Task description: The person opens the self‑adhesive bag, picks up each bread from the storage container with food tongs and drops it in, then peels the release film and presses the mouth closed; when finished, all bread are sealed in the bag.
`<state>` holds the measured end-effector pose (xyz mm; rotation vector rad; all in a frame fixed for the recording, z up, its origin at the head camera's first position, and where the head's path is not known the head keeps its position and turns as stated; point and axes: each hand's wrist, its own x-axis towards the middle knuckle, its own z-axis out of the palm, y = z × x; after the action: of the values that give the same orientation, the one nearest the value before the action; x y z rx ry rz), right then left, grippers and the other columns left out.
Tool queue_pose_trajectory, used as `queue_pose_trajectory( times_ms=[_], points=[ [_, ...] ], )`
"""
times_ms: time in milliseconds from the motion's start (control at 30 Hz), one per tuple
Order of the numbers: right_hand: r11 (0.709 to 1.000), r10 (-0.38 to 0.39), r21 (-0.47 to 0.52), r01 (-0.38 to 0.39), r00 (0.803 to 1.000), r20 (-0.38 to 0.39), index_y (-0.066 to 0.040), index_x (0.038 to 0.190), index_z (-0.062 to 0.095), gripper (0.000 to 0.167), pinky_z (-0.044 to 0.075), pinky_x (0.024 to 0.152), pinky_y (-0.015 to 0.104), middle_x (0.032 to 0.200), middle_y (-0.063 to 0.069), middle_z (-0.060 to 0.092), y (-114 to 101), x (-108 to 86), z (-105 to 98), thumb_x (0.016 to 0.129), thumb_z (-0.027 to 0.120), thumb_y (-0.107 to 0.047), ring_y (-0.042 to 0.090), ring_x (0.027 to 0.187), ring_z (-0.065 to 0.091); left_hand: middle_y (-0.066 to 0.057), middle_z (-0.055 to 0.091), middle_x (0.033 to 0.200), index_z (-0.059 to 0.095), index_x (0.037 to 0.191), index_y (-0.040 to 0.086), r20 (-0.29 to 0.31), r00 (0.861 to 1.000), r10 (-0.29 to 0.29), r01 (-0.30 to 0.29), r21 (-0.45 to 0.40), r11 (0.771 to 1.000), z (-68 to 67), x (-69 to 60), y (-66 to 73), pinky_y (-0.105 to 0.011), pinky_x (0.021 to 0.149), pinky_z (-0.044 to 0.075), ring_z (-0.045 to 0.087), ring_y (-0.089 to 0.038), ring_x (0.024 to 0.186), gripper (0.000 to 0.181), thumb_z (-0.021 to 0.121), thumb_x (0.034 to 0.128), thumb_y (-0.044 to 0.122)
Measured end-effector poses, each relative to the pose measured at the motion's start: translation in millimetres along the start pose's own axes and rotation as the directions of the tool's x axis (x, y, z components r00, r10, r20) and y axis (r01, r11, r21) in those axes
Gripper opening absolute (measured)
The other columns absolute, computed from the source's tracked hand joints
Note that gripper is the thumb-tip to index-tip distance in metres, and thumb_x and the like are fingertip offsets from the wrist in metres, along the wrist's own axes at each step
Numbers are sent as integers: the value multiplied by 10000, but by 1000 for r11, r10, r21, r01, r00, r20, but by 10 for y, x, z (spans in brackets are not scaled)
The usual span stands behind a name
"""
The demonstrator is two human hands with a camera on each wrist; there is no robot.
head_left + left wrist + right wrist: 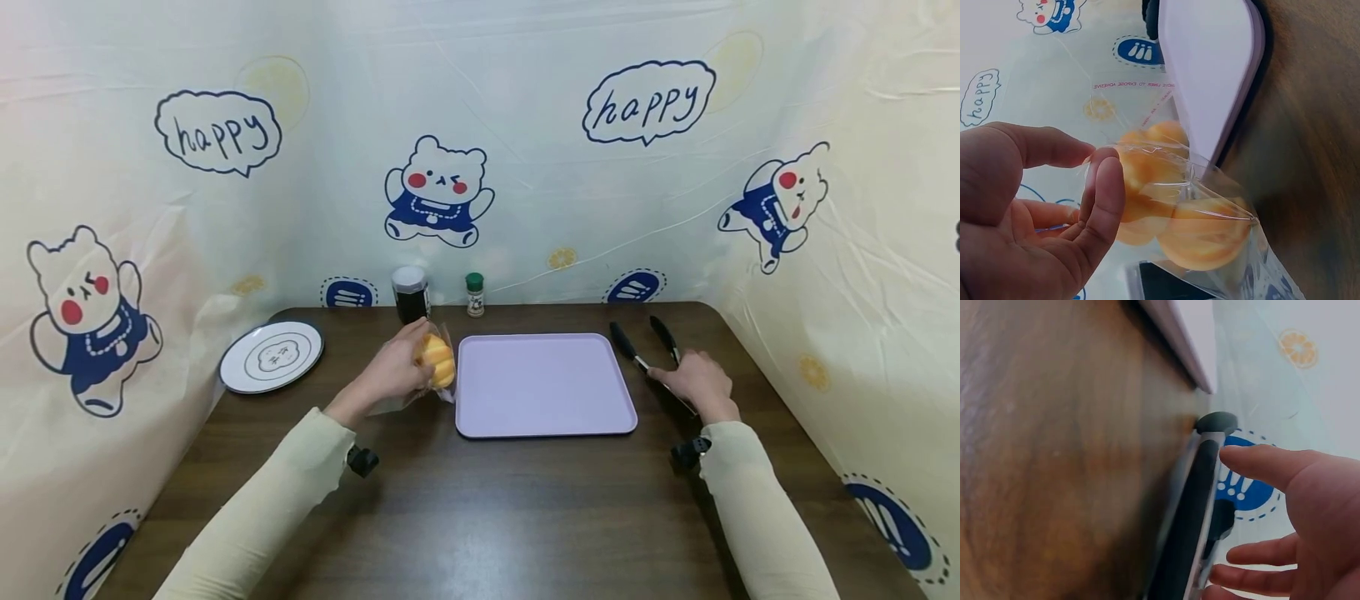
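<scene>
Bread (438, 360) sits beside left hand (392, 364), its bag (1210, 212) pinched; tongs (624, 342) by spread right hand (701, 383).

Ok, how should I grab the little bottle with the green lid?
I'd probably pinch the bottle around its sides, below the green lid. Come from the front, over the purple tray: the bottle stands upright and slim, with patterned cloth behind and the dark jar on its left.

Person wears long, plain, pale cream sleeves, lightly creased, reaching the wrists: left sleeve (262, 500), right sleeve (765, 508). Small black boxy units by the cuffs: left wrist camera (363, 460), right wrist camera (688, 455).
</scene>
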<state>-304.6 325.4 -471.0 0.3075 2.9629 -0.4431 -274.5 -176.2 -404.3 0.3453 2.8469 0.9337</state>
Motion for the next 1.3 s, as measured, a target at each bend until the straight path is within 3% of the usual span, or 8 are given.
queue_pose_trajectory(
  times_ms=[133, 233, 400, 567, 733, 933, 1200, 1300],
  points=[
    [998, -55, 30, 57, 996, -75, 34, 1427, 434, 894, 482, 737, 572, 1309, 333, 480, -72, -57, -59, 885, 565, -666, 477, 1087, 533, -89, 136, 1688, 335, 1545, 70, -22, 1000, 0, 0, -19, 1000, -35, 14, -1, -529, 1105, 438, 449, -343, 1300, 745, 668, 883, 140],
    [992, -98, 59, 108, 984, -150, -26, 1401, 497, 720, 476, 767, 603, 1376, 308, 486, -183, -121, -110, 927, 573, -562, 496, 1147, 539, -81, 146, 1686, 346, 1542, 87, -55, 998, 9, -10, -26, 1000, -66, 16, 15, -537, 1110, 431, 443, -351, 1324, 737, 668, 881, 145],
    [978, -161, 88, 188, 954, -252, -84, 1326, 592, 516, 478, 806, 618, 1353, 245, 558, -435, -261, -204, 951, 590, -438, 478, 1147, 571, -94, 171, 1679, 304, 1568, 99, -119, 992, 40, -45, -37, 998, -117, 13, 80, -530, 1121, 422, 437, -343, 1342, 770, 656, 885, 149],
    [951, -251, 95, 293, 915, -315, -103, 1279, 636, 418, 493, 822, 596, 1267, 188, 645, -765, -451, -273, 958, 606, -369, 412, 1093, 622, -89, 184, 1673, 239, 1592, 119, -159, 986, 58, -69, -62, 996, -165, 5, 217, -452, 1017, 516, 498, -302, 1209, 818, 653, 888, 160],
    [893, -380, 107, 437, 860, -340, -94, 1194, 691, 351, 522, 738, 468, 1082, 118, 724, -1126, -641, -239, 944, 649, -337, 296, 943, 666, -102, 199, 1669, 248, 1582, 68, -188, 978, 87, -100, -62, 993, -197, -18, 374, -458, 1041, 485, 486, -315, 1248, 819, 666, 886, 175],
    [818, -494, 149, 555, 811, -313, -128, 1128, 722, 299, 529, 718, 392, 1064, 47, 751, -1493, -872, -136, 929, 679, -346, 251, 926, 691, -111, 192, 1671, 264, 1570, 32, -198, 975, 104, -128, -109, 986, -192, -37, 540, -437, 1037, 503, 477, -311, 1287, 812, 682, 889, 173],
    [734, -623, 176, 656, 753, -209, -173, 1060, 739, 209, 514, 694, 293, 976, -48, 737, -1866, -1125, 30, 926, 687, -324, 152, 857, 664, -117, 198, 1667, 260, 1571, 31, -180, 976, 126, -148, -116, 982, -155, -25, 638, -404, 976, 539, 495, -302, 1246, 796, 669, 903, 177],
    [676, -689, 182, 714, 700, -186, -185, 1035, 745, 169, 505, 697, 269, 950, -73, 737, -1953, -1198, 84, 928, 690, -303, 121, 833, 661, -111, 208, 1665, 259, 1573, 43, -177, 976, 127, -149, -115, 982, -148, -20, 664, -384, 935, 555, 502, -292, 1226, 800, 670, 901, 182]
  ],
)
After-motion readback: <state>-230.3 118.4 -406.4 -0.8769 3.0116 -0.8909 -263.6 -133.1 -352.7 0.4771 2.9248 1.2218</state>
